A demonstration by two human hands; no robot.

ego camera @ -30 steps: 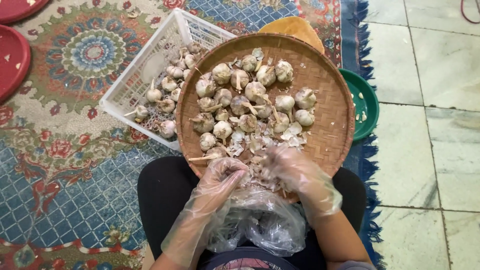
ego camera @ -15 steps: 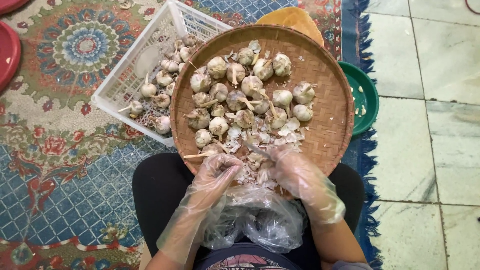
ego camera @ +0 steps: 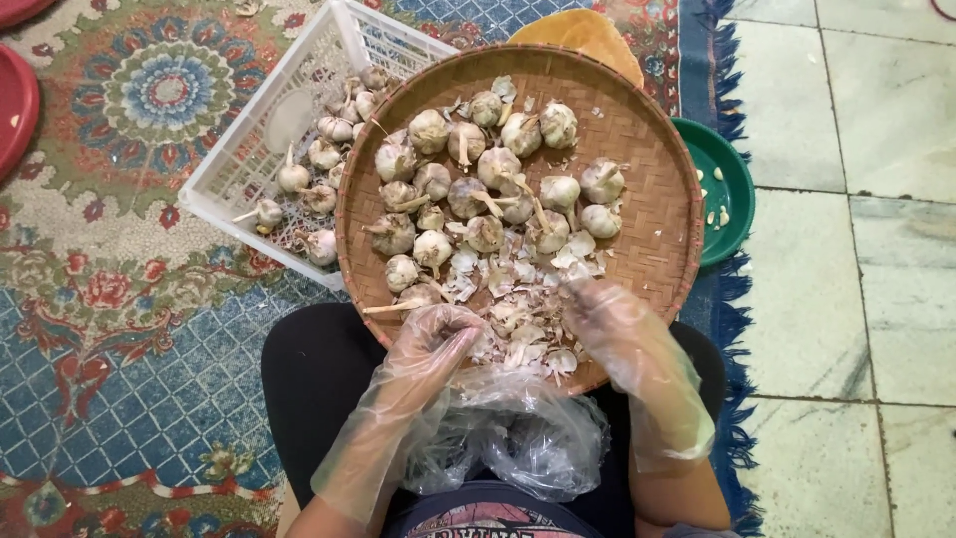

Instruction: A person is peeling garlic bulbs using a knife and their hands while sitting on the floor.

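Observation:
A round woven bamboo tray (ego camera: 652, 189) rests on my lap, holding several whole garlic bulbs (ego camera: 468, 189) and a heap of papery garlic skins (ego camera: 518, 289) at its near side. Both my hands wear loose clear plastic gloves. My left hand (ego camera: 433, 339) is curled at the tray's near edge, fingers among the skins. My right hand (ego camera: 607, 319) lies palm down on the skins beside it. What either hand grips is hidden under the peels. A crumpled clear plastic bag (ego camera: 518, 438) lies in my lap under the tray's edge.
A white plastic crate (ego camera: 249, 169) with several more garlic bulbs stands left of the tray on a patterned rug (ego camera: 119, 299). A green bowl (ego camera: 732, 189) with a few peeled cloves sits at the right, by pale floor tiles (ego camera: 856, 249). Red plates (ego camera: 15, 110) lie far left.
Both hands have kept working among the skins at the tray's near edge with little shift. The view has drifted slightly.

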